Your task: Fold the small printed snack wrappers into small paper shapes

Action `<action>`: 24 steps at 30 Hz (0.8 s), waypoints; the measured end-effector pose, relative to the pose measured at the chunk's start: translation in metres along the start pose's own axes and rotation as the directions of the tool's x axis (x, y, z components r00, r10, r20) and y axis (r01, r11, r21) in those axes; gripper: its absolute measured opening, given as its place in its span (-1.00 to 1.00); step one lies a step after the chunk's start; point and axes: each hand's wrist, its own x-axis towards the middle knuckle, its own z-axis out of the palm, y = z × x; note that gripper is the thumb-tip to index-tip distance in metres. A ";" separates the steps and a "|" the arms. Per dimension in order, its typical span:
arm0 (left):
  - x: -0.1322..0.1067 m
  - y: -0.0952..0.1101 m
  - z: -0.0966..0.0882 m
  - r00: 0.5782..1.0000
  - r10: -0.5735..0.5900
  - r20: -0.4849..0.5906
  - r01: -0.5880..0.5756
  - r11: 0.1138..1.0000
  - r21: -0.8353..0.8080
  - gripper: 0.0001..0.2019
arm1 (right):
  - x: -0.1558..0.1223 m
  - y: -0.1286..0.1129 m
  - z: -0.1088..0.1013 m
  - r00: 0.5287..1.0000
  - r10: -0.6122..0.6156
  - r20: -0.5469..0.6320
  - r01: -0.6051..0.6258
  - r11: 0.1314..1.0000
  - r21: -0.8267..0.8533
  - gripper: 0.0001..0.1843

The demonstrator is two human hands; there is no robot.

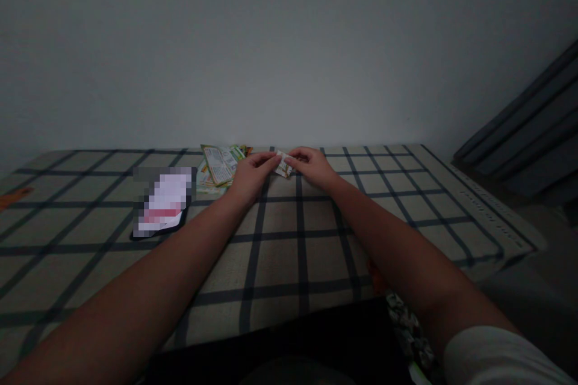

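Note:
Both of my arms reach forward over a checked cloth (298, 252) toward the wall. My left hand (251, 175) and my right hand (312, 166) meet at a small printed paper piece (284, 164). Each pinches one side of it with closed fingertips. Just left of my left hand lies a loose pile of printed paper packets (218, 165), green and pale, flat on the cloth.
A phone-like flat device (161, 209) with a dark edge lies on the cloth at the left. A small orange scrap (12, 197) sits at the far left edge. A plain wall rises behind. Dark striped fabric (533, 132) hangs at the right.

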 end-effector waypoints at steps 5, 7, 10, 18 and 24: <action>0.000 0.002 -0.001 0.999 0.033 -0.020 -0.032 0.999 0.033 -0.59 | 0.000 -0.002 0.001 1.000 0.005 0.029 -0.005 1.000 0.013 -0.67; 0.000 0.002 -0.002 0.999 0.037 -0.020 -0.036 0.998 0.057 -0.60 | 0.000 -0.003 0.001 0.999 0.003 0.034 -0.003 1.000 0.010 -0.67; 0.001 0.002 -0.004 0.998 0.064 -0.027 -0.061 0.992 0.106 -0.63 | -0.001 -0.003 0.001 0.999 -0.003 0.034 0.003 1.000 -0.001 -0.68; 0.003 -0.003 -0.003 0.998 0.065 0.011 -0.066 0.996 0.057 -0.52 | 0.000 -0.001 0.003 1.000 0.001 0.014 -0.002 0.998 0.063 -0.62; 0.001 0.002 -0.002 0.999 0.007 0.041 -0.012 0.993 0.118 -0.52 | 0.001 -0.005 0.001 0.995 0.050 -0.090 -0.038 0.990 0.132 -0.58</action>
